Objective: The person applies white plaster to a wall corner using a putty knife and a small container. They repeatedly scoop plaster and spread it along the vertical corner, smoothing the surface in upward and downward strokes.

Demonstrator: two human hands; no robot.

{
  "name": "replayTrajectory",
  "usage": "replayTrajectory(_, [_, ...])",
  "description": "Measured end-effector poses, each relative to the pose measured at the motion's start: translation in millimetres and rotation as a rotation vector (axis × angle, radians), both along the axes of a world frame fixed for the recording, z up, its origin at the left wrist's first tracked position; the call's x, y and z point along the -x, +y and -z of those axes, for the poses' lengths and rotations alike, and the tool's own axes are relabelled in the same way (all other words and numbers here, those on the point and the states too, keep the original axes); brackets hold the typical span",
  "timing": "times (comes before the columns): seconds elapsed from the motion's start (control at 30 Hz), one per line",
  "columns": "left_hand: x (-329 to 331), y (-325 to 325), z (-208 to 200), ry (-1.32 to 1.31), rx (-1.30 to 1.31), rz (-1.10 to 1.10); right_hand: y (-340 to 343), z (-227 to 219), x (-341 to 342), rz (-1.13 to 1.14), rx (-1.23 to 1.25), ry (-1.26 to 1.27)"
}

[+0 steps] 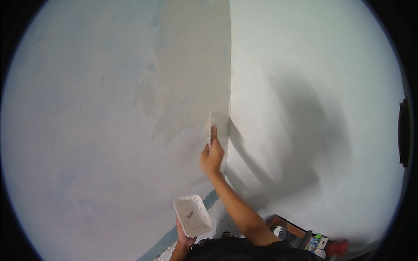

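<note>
My right hand (211, 159) reaches up to the wall beside the corner, its fingers closed round a flat putty knife (210, 129) seen nearly edge-on and smeared white. The blade is at the lower edge of a greyish, damp-looking patch of putty (191, 74) on the left wall (87, 130); whether it touches cannot be told. Lower down, my left hand (184, 235) grips a white rectangular plastic tub (201, 205) from below and the side. Inside the tub, white residue coats the walls and a small greyish smudge shows on the bottom.
The walls meet at a vertical corner line, and the pale right wall (370, 130) carries my shadow. A blue-grey strip (163, 243) edges the left wall's foot. On the floor at lower right stand an open box (292, 227), colourful packages (314, 243) and a red object (337, 247).
</note>
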State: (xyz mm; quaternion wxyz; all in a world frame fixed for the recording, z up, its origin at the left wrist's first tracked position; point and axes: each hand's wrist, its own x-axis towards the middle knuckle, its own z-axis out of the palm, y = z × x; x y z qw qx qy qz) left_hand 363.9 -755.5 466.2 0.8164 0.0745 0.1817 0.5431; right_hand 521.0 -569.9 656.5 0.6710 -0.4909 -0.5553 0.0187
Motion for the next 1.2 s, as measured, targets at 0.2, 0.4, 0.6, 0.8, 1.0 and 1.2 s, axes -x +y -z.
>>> replayTrajectory(0.2, [5.1, 34.5, 44.6, 0.016, 0.009, 0.012, -20.2, 81.2, 90.7, -0.102, -0.125, -0.254])
replayTrajectory(0.4, [23.6, 67.6, 72.7, 0.047, 0.016, 0.052, -37.1, 94.6, 63.3, -0.203, 0.271, 0.114])
replayTrajectory(0.6, [24.0, 68.6, 54.8, 0.0, 0.021, 0.076, 35.9, 59.9, 1.1, 0.174, 0.066, 0.283])
replayTrajectory(0.8, [41.6, 76.8, 63.7, 0.018, 0.023, 0.05, 51.4, 20.8, 0.1, 0.1, -0.031, 0.039])
replayTrajectory(1.0, [52.5, 82.3, 49.4, 0.067, 0.006, 0.104, 67.4, 19.0, 37.7, 0.098, -0.057, -0.023])
replayTrajectory(1.2, [81.4, 89.8, 47.4, 0.096, -0.021, 0.133, -29.2, 77.6, 133.3, -0.466, 0.166, -0.144])
